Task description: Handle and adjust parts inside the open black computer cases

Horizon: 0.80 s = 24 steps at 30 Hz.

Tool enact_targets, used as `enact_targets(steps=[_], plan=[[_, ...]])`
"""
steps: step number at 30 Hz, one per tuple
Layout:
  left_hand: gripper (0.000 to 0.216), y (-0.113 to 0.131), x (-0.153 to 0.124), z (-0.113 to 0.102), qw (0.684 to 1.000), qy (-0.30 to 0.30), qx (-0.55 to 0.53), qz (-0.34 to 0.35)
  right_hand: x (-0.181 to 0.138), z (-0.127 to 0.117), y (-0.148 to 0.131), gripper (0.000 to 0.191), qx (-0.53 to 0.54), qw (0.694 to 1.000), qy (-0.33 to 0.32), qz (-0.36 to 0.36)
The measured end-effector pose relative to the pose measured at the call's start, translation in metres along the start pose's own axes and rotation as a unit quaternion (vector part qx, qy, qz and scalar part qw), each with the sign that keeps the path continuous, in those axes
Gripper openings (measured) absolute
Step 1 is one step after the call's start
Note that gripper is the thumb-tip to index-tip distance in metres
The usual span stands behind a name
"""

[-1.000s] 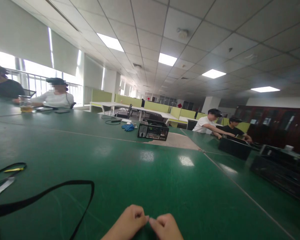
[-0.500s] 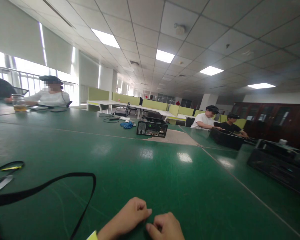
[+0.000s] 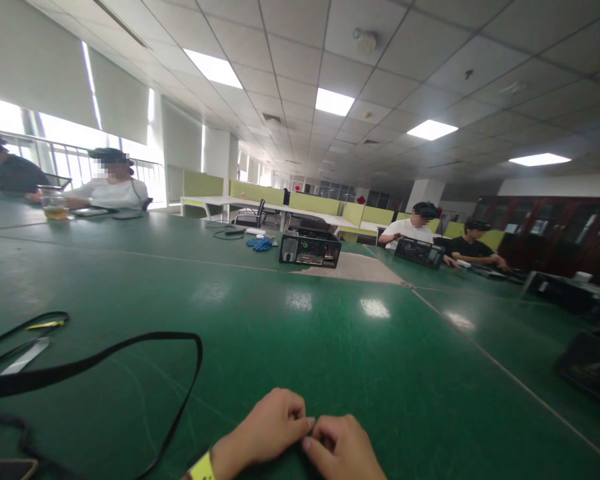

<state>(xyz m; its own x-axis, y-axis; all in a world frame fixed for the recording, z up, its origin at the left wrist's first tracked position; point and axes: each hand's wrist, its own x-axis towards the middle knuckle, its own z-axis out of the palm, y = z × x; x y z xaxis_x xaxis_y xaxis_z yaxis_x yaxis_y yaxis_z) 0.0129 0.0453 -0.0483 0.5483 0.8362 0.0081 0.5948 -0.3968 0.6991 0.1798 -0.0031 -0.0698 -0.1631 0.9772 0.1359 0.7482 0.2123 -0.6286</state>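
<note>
Our hands meet fingertip to fingertip at the near edge of the green table.

Our left hand and right hand curl together, pinching something too small to identify; a black strap loops away leftward, nearer our left.
</note>
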Motion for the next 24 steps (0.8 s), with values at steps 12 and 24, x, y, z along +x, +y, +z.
enact_targets(steps=[12, 24], plan=[[0.032, 0.006, -0.001, -0.007, 0.999, -0.023, -0.023, -0.010, 0.000, -0.001, -0.001, 0.012, 0.025, 0.999, 0.012, 0.025], [0.022, 0.012, -0.004, -0.008, 1.000, -0.025, 0.001, -0.006, 0.002, -0.003, 0.001, 0.014, 0.083, 0.996, 0.018, 0.032]])
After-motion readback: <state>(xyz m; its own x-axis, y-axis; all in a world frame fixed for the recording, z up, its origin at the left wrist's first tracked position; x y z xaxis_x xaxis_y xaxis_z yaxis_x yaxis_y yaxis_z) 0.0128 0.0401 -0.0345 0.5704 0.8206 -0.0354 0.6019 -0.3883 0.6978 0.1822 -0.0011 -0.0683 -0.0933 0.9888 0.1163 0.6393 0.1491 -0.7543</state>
